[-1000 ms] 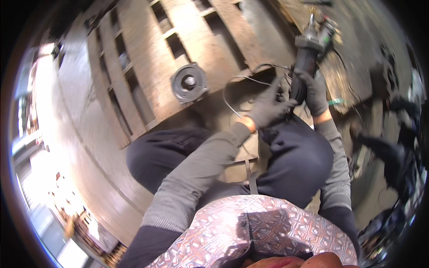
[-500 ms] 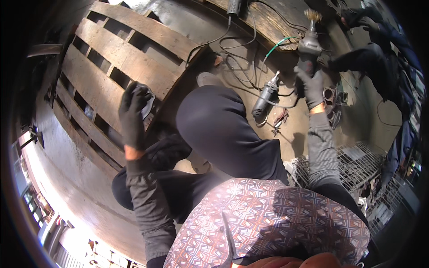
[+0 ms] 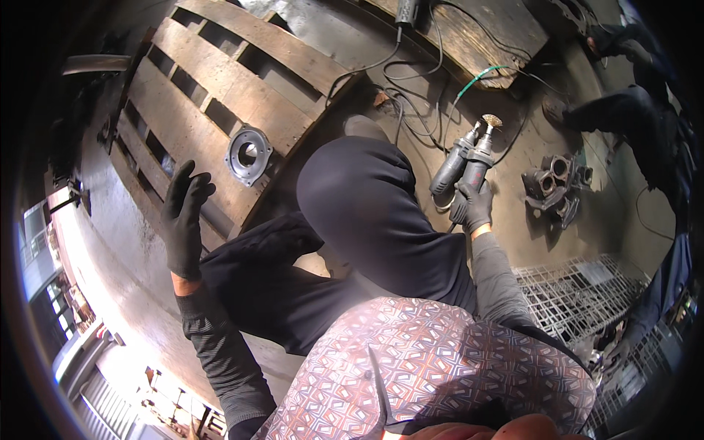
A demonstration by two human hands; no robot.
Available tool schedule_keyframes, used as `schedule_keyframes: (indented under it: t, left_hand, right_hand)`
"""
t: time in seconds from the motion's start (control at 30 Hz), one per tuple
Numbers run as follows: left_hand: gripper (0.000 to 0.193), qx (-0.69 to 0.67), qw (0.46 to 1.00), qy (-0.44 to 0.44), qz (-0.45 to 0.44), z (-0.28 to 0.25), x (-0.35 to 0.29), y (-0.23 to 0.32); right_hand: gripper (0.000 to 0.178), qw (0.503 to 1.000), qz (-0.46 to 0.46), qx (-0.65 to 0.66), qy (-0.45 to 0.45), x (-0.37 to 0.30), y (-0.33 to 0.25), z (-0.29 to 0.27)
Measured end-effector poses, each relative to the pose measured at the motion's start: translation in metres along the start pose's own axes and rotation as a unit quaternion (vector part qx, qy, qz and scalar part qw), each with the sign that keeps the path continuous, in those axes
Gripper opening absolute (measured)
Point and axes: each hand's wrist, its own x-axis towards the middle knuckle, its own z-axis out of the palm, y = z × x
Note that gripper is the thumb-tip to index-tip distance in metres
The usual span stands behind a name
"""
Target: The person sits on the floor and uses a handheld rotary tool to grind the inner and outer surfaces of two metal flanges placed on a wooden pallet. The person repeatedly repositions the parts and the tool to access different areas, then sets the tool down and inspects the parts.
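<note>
My right hand (image 3: 477, 207), in a dark glove, is wrapped round the grey body of a die grinder (image 3: 477, 172). A flared, brass-coloured wire brush (image 3: 492, 120) is fitted at its far end. Close along its left side lies a second die grinder (image 3: 451, 167) on the floor. My left hand (image 3: 186, 220), also gloved, is raised by the pallet's near left side, fingers apart and holding nothing. Farther right from it, a round grey metal flange (image 3: 234, 155) with a large central hole rests on the wooden pallet (image 3: 183, 62).
Several metal castings (image 3: 551, 183) lie on the floor to the right. Nearer stands a wire mesh basket (image 3: 579, 301). Cables (image 3: 418, 130) and a green hose (image 3: 477, 78) run past a wooden board (image 3: 484, 37). Another person's dark-clothed leg (image 3: 616, 114) is at far right.
My right hand has brought the die grinder nearer and left, beside the second one. My left hand has come away from the flange, moving left, and its fingers have spread.
</note>
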Motion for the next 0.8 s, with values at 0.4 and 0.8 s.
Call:
schedule_keyframes:
  t: [0.4, 0.8]
  left_hand:
    - [0.044, -0.021, 1.0, 0.018, 0.002, -0.027, -0.04, -0.001]
    - [0.044, 0.005, 1.0, 0.028, 0.001, -0.043, -0.025, -0.024]
  right_hand:
    - [0.049, 0.975, -0.073, -0.189, -0.096, 0.044, -0.009, 0.119]
    - [0.06, 0.93, -0.046, -0.353, -0.088, 0.016, 0.037, 0.103]
